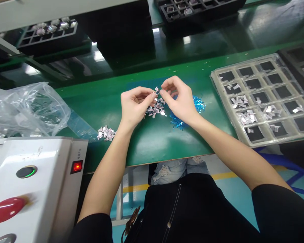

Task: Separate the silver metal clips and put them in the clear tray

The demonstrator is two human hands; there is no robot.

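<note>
Above the near edge of the green table [152,148], the left hand [133,108] and right hand [181,99] pinch one tiny silver metal clip [157,89] between closed fingers, apparently stripping its film; next needs a steady peel. Beneath lies the loose clip pile [155,109], beyond it blue film scraps [199,103], farther right a clear compartment tray [262,98].

The person wears a black short-sleeved top [192,216]; its sleeves end above the elbows and leave both forearms bare. A thin light seam or zip line with a small round fastener runs down the front. Below the table edge, pale blue distressed jeans [172,170] cover the knees. The left hand [134,105] and right hand [180,98] are bare, without gloves, rings or watch.
</note>
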